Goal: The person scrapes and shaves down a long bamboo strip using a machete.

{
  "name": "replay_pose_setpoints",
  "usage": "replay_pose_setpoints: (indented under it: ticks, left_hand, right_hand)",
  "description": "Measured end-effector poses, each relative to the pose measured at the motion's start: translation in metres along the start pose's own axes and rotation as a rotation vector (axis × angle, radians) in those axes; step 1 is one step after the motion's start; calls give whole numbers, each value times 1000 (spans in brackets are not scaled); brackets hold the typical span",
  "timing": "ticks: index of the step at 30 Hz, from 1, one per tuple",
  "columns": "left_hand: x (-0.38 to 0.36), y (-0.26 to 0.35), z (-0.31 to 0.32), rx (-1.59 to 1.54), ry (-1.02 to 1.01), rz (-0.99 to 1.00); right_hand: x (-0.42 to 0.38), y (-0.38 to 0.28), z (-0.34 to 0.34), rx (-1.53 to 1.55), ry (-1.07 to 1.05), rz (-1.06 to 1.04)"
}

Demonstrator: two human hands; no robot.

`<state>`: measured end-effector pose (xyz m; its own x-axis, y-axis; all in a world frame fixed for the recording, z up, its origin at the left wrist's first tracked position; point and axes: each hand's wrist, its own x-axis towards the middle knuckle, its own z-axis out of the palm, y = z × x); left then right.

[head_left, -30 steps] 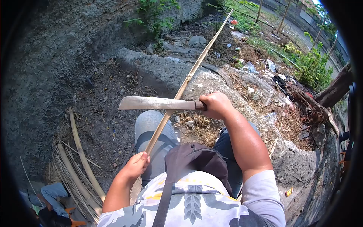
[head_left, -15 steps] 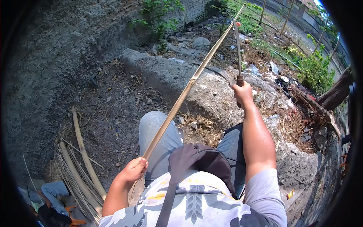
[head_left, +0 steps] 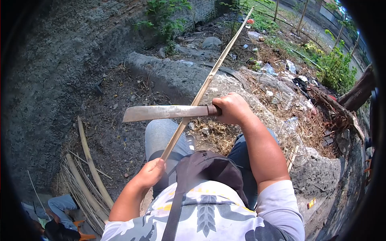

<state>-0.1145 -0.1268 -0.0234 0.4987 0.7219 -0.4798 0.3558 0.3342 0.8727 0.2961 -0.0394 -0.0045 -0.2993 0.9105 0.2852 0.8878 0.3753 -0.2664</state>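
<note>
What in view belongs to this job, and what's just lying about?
Job:
machete, in the right hand
bamboo strip, in the left hand
perhaps the pale poles, judging by likeness to the strip

Lying about:
plastic scraps
yellow-red packet
dry grass

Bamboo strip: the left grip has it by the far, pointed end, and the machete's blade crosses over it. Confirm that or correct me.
One correction: in the head view, the left grip has the bamboo strip near its lower end, not by the far, pointed one. The machete does cross over it with its blade.
</note>
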Motion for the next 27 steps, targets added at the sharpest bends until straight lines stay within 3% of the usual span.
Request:
replay_pose_setpoints:
  ticks: [1,2,6,7,12,21,24,27]
  left_hand:
    - [-2,-1,-1,9,-16,-14]
    - [-5,-3,-4,15,-31,-27]
    - [-22,-2,-12,-108,-103,-83]
    - [-21,-1,-11,-114,-115,-82]
    - [-7,1,-12,-188,-119,-126]
    - [-12,5,-23,-209,-101,-146]
    - [-42,13,-50,7,-82,-164]
    - [-66,18,-70,-62,-45,-240]
  right_hand:
    - [3,3,0,-28,-3,-31]
    - [3,7,-3,-47,-64,108]
    - [0,57,12,585,29,549]
    - [0,59,9,609,34,633]
    - [-2,40,7,485,133,528]
    - [2,0,0,13,6,-68]
    - [-1,30,0,-23,-14,251]
    - [-5,68,6,319,104,605]
